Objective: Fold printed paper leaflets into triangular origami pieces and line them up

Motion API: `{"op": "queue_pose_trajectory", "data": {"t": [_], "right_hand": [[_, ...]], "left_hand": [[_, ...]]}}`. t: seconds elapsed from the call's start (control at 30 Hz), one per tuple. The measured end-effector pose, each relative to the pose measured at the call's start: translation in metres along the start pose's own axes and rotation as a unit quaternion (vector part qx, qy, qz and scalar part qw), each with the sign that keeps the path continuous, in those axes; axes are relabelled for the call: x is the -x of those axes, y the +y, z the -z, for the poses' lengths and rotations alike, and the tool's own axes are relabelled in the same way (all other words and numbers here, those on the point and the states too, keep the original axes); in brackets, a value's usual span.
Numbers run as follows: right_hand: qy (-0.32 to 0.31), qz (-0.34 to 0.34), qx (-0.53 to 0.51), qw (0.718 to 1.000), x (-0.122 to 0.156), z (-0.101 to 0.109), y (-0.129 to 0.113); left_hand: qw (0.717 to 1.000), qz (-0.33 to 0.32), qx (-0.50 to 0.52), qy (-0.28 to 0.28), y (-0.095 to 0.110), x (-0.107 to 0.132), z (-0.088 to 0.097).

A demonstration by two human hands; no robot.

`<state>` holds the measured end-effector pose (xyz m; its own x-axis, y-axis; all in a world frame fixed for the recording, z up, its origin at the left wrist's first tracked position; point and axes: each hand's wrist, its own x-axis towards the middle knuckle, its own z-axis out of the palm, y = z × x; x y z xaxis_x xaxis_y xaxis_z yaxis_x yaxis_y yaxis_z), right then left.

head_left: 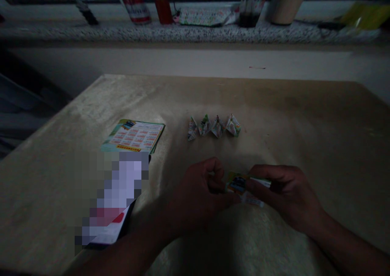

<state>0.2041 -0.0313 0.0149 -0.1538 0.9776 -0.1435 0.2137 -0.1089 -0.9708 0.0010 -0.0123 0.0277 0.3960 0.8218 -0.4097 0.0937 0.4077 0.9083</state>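
Between my two hands is a small folded piece of printed paper (254, 199), green, orange and white, held just over the table. My left hand (201, 190) pinches its left edge between thumb and fingers. On the other side, my right hand (283, 190) grips the paper with the thumb on top and the fingers behind. Beyond my hands, several small folded paper pieces (217, 127) with pointed tips stand in a row. To the left lies a stack of printed sheets (135, 134) with a calendar-like grid on the top one.
A phone-like device (106, 233), partly blurred out, lies left of my left forearm on the table (289, 109). Along the granite sill (195, 33) at the back stand a red can (134, 4), a red bottle (163, 10), a glass with dark liquid (251, 14) and a tan cylinder (288, 4).
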Motion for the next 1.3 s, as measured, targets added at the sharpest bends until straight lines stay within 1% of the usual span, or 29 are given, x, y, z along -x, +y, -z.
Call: {"op": "queue_pose_trajectory", "data": {"t": [0.13, 0.37, 0.5, 0.6, 0.73, 0.93, 1.0, 1.07, 1.13, 1.2, 1.23, 1.27, 1.3], "right_hand": [[-0.006, -0.006, -0.009, 1.000, 0.001, -0.001, -0.001], [-0.011, -0.009, -0.015, 1.000, 0.002, -0.003, -0.002], [-0.022, 0.015, -0.015, 1.000, 0.001, -0.002, -0.005], [-0.011, 0.036, 0.008, 0.999, 0.001, -0.002, -0.006], [-0.009, 0.030, 0.014, 0.999, 0.001, -0.004, -0.005], [-0.023, 0.041, -0.002, 0.999, 0.001, -0.003, -0.004], [-0.029, 0.033, -0.011, 0.999, 0.000, -0.001, -0.003], [-0.021, 0.025, -0.007, 0.999, -0.001, 0.001, -0.001], [-0.012, 0.022, 0.013, 1.000, -0.002, 0.002, 0.002], [0.000, 0.036, 0.057, 0.998, -0.002, 0.004, 0.004], [0.007, 0.053, 0.090, 0.994, -0.001, 0.004, 0.004], [0.014, 0.079, 0.128, 0.988, -0.001, 0.004, 0.004], [0.021, 0.112, 0.167, 0.979, 0.000, 0.005, 0.004]], "left_hand": [[1.000, -0.005, 0.000, 0.001, 0.003, 0.001, 0.000], [1.000, -0.011, -0.013, -0.023, 0.001, 0.000, 0.000], [0.999, -0.012, -0.003, -0.036, 0.002, 0.000, -0.001], [0.999, -0.018, 0.001, -0.045, 0.003, 0.000, 0.000], [0.999, -0.011, -0.017, -0.040, 0.005, 0.000, 0.001], [0.998, -0.011, -0.013, -0.066, 0.004, 0.000, 0.003], [0.998, -0.015, -0.007, -0.056, 0.003, -0.001, 0.005], [0.999, -0.021, -0.002, -0.033, 0.002, -0.002, 0.007], [1.000, -0.024, -0.007, -0.016, 0.002, -0.003, 0.009], [0.998, -0.038, -0.045, -0.006, 0.000, -0.003, 0.010], [0.994, -0.062, -0.089, 0.010, -0.001, -0.003, 0.010], [0.983, -0.103, -0.150, 0.036, -0.003, -0.003, 0.010], [0.960, -0.160, -0.220, 0.064, -0.005, -0.003, 0.010]]}}
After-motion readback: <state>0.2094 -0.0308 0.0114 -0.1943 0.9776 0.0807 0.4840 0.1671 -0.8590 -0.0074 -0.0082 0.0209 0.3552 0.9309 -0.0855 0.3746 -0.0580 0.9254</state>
